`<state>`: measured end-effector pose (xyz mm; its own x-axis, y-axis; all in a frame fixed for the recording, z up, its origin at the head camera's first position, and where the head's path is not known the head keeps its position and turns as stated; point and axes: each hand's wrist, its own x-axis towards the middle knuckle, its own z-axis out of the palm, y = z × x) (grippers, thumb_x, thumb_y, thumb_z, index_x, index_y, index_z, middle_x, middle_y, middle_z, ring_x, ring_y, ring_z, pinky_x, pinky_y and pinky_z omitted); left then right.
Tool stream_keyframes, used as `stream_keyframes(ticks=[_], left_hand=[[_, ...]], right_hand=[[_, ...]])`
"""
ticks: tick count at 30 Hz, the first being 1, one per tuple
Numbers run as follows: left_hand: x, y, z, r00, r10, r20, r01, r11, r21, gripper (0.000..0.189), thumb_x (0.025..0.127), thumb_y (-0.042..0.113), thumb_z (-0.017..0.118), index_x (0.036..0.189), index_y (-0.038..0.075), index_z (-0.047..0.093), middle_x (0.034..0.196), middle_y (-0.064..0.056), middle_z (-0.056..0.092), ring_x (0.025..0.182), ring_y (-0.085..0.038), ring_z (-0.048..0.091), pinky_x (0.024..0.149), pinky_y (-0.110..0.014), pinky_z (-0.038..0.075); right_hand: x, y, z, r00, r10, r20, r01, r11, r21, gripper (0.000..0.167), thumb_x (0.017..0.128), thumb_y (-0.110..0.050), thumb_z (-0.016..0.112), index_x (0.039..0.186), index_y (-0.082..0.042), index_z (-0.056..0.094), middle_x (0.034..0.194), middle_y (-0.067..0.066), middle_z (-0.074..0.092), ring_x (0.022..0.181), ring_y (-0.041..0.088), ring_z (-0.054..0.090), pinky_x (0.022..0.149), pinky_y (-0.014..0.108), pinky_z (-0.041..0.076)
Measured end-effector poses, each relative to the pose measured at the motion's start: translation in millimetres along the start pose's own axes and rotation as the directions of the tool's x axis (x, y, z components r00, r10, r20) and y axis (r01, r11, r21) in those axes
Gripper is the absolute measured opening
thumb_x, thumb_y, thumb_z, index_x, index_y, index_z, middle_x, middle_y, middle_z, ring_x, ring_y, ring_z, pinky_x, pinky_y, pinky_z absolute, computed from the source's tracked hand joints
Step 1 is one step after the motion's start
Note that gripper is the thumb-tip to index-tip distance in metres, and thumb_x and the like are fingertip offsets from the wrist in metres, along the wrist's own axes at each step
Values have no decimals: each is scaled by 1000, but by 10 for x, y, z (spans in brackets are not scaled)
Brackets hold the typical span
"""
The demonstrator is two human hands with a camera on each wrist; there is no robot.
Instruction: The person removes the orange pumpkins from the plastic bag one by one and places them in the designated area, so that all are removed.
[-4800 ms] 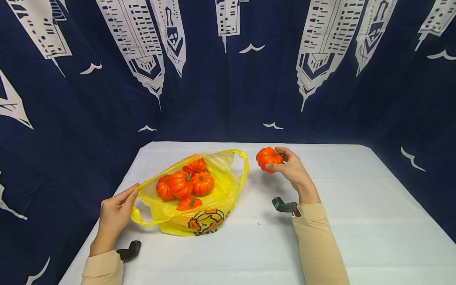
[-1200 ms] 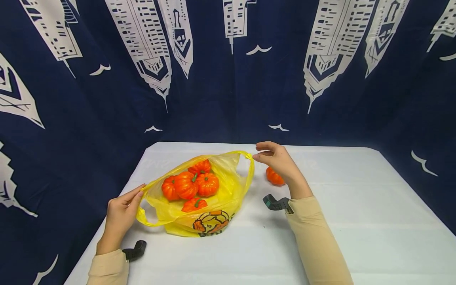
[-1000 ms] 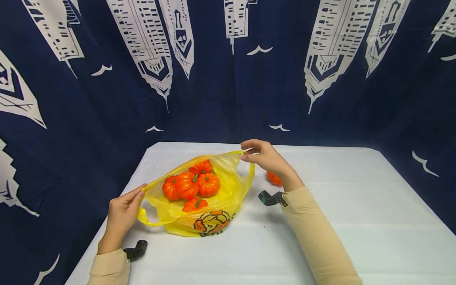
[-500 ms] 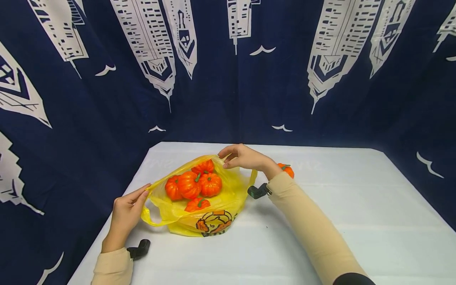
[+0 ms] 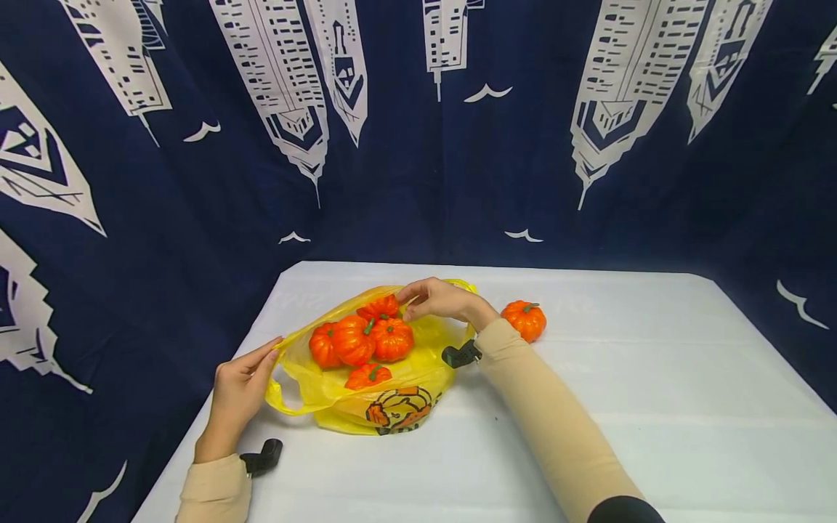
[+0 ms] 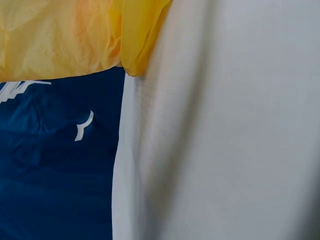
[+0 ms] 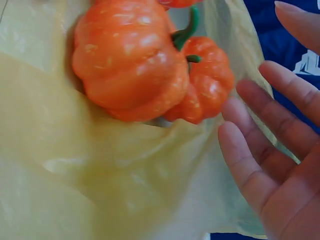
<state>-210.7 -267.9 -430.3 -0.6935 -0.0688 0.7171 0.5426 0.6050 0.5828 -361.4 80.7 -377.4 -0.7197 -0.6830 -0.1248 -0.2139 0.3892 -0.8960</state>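
Observation:
My left hand (image 5: 237, 392) pinches the near left edge of a yellow plastic bag (image 5: 428, 367) between thumb and fingers, spreading its mouth. Inside lie several small orange pumpkins with green stems, among them a front one (image 5: 368, 376) and a middle one (image 5: 353, 340). My right hand (image 5: 439, 299) reaches in from the right, fingertips close to the back pumpkin (image 5: 379, 308) and the right-hand pumpkin (image 5: 394, 339). The right wrist view shows its fingers (image 7: 250, 170) spread and holding nothing, beside a large pumpkin (image 7: 130, 60). In the left wrist view, only yellow plastic (image 6: 60, 40) shows; the hand is out of sight.
One more pumpkin (image 5: 526, 321) sits on the white table (image 5: 654, 378) right of the bag, partly behind my right sleeve (image 5: 543, 407). A dark blue printed cloth (image 5: 418, 181) hangs behind the table and along its sides.
My right hand held a pumpkin, left it on the table right of the bag, then came back leftward and down into the bag's mouth. The left hand keeps its hold on the bag.

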Motion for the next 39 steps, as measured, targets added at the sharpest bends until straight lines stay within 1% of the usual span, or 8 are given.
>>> stream_keyframes(ticks=[3,9,16,24,30,35,39], left_hand=[[-3,6,3,1000,-5,3,5,1000,-4,26,85,-13,70,109,-6,74,104,-25,74,99,22,57,79,1,46],[-10,3,8,1000,-13,4,13,1000,9,25,85,-12,70,110,-6,74,104,-24,74,100,22,57,80,1,46],[-3,-17,7,1000,1,6,-1,1000,18,26,84,-14,70,109,-7,74,103,-25,74,100,23,57,80,0,46],[0,-29,1,1000,-11,19,11,1000,17,26,84,-13,70,109,-7,74,105,-26,73,99,24,56,79,0,47],[5,-30,-4,1000,-11,23,11,1000,13,25,85,-12,70,110,-7,73,106,-25,73,100,23,56,78,0,48],[12,-37,-8,1000,3,24,-3,1000,8,25,85,-13,70,110,-7,73,106,-25,73,101,22,57,79,-1,48],[11,-36,-12,1000,21,20,-21,1000,2,25,85,-14,70,109,-8,74,105,-25,73,101,22,57,80,0,47]], right_hand=[[20,53,35,1000,15,-21,-15,1000,6,52,91,-7,72,140,0,54,144,17,55,122,28,58,108,40,50],[52,140,82,999,33,-39,-32,999,37,50,91,-7,71,138,-2,56,144,15,55,120,26,58,107,38,50],[86,203,154,999,30,-38,-27,998,60,52,89,-4,72,139,0,55,145,17,55,124,30,57,108,37,50],[109,236,258,998,39,-49,-39,999,-1,57,87,-3,75,139,-2,54,144,16,56,130,32,54,114,42,45],[132,286,309,996,45,-73,-47,999,-19,59,83,-2,78,137,-2,55,144,15,56,134,33,51,117,45,41],[137,334,346,993,73,-93,-81,994,-77,64,79,-8,84,137,-7,57,143,11,56,134,31,51,118,44,39],[144,377,365,994,67,-86,-76,992,-102,69,77,-10,86,139,-8,56,142,10,55,132,30,51,118,44,38]])
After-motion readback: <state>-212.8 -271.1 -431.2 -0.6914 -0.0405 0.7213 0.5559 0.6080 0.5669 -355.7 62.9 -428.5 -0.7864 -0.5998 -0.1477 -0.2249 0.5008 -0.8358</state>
